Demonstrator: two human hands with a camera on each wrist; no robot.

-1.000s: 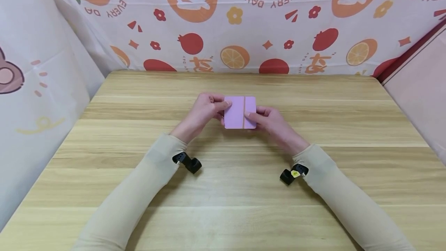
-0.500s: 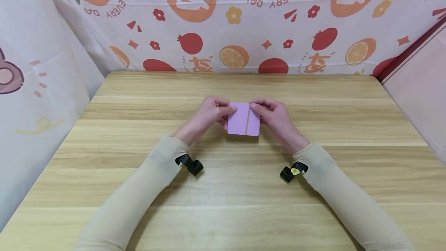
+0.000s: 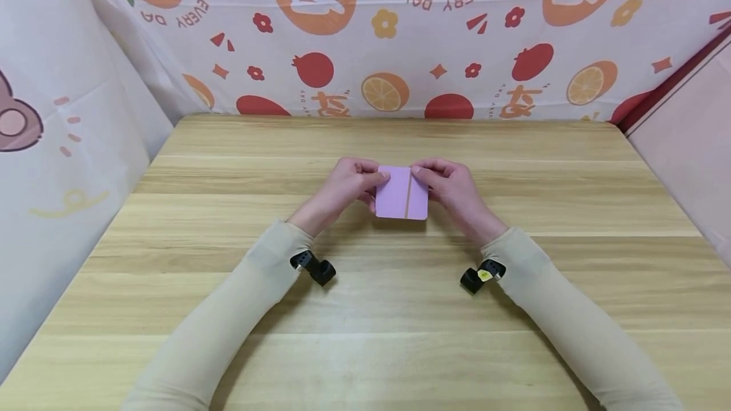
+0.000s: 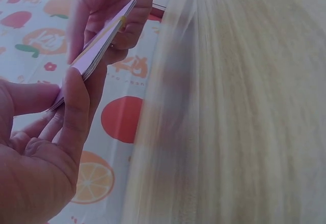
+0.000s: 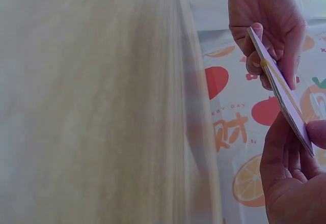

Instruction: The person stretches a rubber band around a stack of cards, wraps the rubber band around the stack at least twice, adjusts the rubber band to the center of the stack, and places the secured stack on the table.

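A thin square stack of purple cards [image 3: 391, 200] is held up between both hands above the table, with a tan rubber band [image 3: 408, 198] round it, right of its middle. My left hand [image 3: 344, 190] pinches the upper left edge, thumb on the front face. At the upper right corner, by the band, my right hand [image 3: 459, 194] pinches the stack, its thumb over the face. Seen edge-on in the left wrist view, the stack [image 4: 97, 56] shows several layers. The right wrist view shows the yellowish band [image 5: 275, 74] crossing its face and side.
Below the hands spreads a wood-grain table [image 3: 388, 309]. A fruit-print cloth [image 3: 342, 37] hangs behind its far edge, and a pale curtain [image 3: 63, 208] lines the left side. Black wrist cameras [image 3: 322, 271] stick out from both beige sleeves [image 3: 228, 322].
The stack has come slightly nearer and to the right. My right hand has shifted from the stack's right side to its upper right corner, by the band. Little differs over the last half second.
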